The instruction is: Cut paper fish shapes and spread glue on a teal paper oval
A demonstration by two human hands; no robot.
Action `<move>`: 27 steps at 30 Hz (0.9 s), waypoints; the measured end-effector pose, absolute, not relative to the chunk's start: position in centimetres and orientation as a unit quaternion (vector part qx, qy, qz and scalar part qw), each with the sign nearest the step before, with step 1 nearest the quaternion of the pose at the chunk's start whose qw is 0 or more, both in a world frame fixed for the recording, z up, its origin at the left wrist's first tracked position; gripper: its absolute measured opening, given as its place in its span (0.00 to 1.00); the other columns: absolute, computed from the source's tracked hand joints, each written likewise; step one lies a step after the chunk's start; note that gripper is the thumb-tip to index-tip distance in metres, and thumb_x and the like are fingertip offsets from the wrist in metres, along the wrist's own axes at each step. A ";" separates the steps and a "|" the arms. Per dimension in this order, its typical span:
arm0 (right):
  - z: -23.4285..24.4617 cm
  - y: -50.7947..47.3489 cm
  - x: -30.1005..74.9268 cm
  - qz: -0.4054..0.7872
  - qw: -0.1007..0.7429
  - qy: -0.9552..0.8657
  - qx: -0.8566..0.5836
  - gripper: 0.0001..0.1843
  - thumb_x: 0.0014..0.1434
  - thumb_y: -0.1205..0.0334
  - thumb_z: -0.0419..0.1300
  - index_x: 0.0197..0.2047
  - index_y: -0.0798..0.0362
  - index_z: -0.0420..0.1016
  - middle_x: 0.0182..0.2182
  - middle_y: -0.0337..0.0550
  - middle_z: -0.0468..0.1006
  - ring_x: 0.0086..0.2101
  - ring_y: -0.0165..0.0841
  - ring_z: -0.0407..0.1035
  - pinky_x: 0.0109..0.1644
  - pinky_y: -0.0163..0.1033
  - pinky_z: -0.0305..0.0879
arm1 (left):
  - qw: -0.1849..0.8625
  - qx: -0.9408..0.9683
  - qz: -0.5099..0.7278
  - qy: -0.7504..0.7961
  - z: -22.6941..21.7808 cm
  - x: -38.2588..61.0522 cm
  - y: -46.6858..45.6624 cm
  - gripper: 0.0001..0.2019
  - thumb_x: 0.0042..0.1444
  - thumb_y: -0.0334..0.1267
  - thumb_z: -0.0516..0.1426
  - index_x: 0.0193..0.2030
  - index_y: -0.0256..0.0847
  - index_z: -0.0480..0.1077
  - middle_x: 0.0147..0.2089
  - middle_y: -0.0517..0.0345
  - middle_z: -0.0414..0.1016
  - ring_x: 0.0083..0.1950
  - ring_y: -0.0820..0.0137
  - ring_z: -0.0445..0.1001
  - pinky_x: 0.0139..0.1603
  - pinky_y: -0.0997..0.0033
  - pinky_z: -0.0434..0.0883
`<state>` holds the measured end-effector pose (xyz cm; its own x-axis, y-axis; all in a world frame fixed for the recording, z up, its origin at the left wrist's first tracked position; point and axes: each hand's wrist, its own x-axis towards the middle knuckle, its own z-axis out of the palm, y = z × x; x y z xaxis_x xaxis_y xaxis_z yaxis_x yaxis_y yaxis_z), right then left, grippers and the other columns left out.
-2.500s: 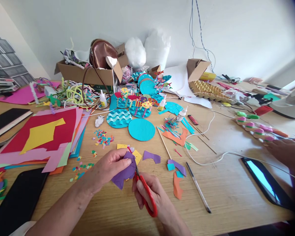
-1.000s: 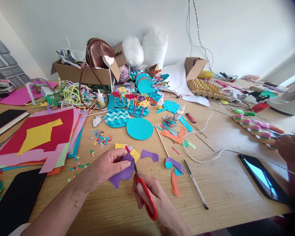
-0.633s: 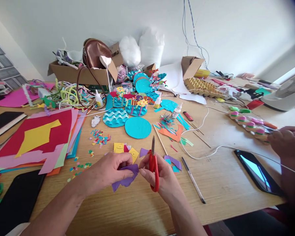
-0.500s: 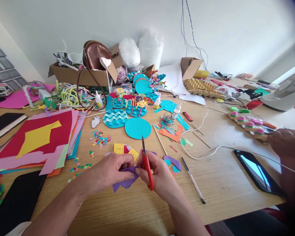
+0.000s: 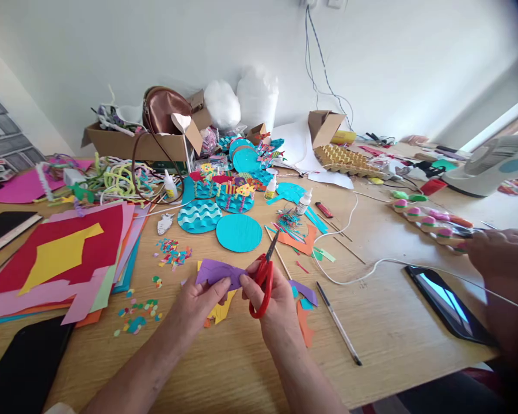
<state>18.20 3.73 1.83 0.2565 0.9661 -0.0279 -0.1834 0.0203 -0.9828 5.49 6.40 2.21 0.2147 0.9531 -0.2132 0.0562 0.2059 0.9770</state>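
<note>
A piece of purple paper (image 5: 213,272) is stretched between my two hands above the table. My left hand (image 5: 202,299) pinches its lower edge between thumb and fingers. With thumb and fingertips, my right hand (image 5: 270,293) grips the paper's right end and also holds red-handled scissors (image 5: 265,284), their blades pointing up and away. Yellow paper scraps (image 5: 221,310) lie beneath the purple piece, partly hidden by it. Just beyond my hands is a turquoise cardboard oval (image 5: 239,233). A purple scrap (image 5: 305,292) and an orange scrap (image 5: 304,325) lie to the right.
Stacked coloured paper (image 5: 73,259) and a black phone (image 5: 23,365) are at left. A pen (image 5: 339,323), a cable (image 5: 377,261) and another phone (image 5: 446,305) lie to the right. Another person's hand (image 5: 492,253) rests by the egg-carton strip (image 5: 427,223). Glue bottles (image 5: 303,202) stand farther back.
My hands have turned the purple paper up so its face shows, and raised it slightly. The scissors have tilted right, showing their handle loops.
</note>
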 end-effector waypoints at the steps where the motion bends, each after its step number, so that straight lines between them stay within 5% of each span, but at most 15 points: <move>1: 2.1 3.5 18.3 0.483 0.589 -0.394 -0.514 0.13 0.50 0.54 0.60 0.27 0.53 0.63 0.19 0.32 0.63 0.20 0.24 0.57 0.23 0.30 0.55 | 0.589 0.497 0.391 0.503 2.1 5.3 6.6 0.13 0.43 0.46 0.59 0.19 0.40 0.64 0.18 0.64 0.64 0.23 0.73 0.63 0.27 0.74 0.62; 9: 2.6 0.3 18.4 0.648 0.387 -0.455 -0.473 0.24 0.53 0.40 0.52 0.21 0.53 0.60 0.12 0.32 0.59 0.15 0.23 0.51 0.19 0.29 0.47 | 0.630 0.463 0.404 0.476 2.1 3.5 7.9 0.15 0.50 0.43 0.56 0.17 0.38 0.66 0.18 0.63 0.66 0.19 0.77 0.61 0.20 0.79 0.58; 14: 1.0 0.3 17.5 0.698 0.382 -0.409 -0.447 0.29 0.49 0.34 0.53 0.24 0.55 0.63 0.12 0.31 0.60 0.13 0.21 0.51 0.16 0.28 0.44 | 0.634 0.436 0.435 0.467 2.9 3.9 7.8 0.09 0.46 0.40 0.58 0.21 0.37 0.71 0.20 0.60 0.72 0.21 0.75 0.67 0.24 0.78 0.65; 27: -0.7 0.4 17.6 0.706 0.398 -0.402 -0.426 0.25 0.53 0.39 0.54 0.25 0.55 0.64 0.11 0.30 0.60 0.12 0.21 0.51 0.14 0.27 0.45 | 0.656 0.401 0.436 0.467 2.9 4.2 7.4 0.08 0.45 0.39 0.60 0.26 0.36 0.74 0.24 0.58 0.76 0.24 0.72 0.72 0.27 0.75 0.69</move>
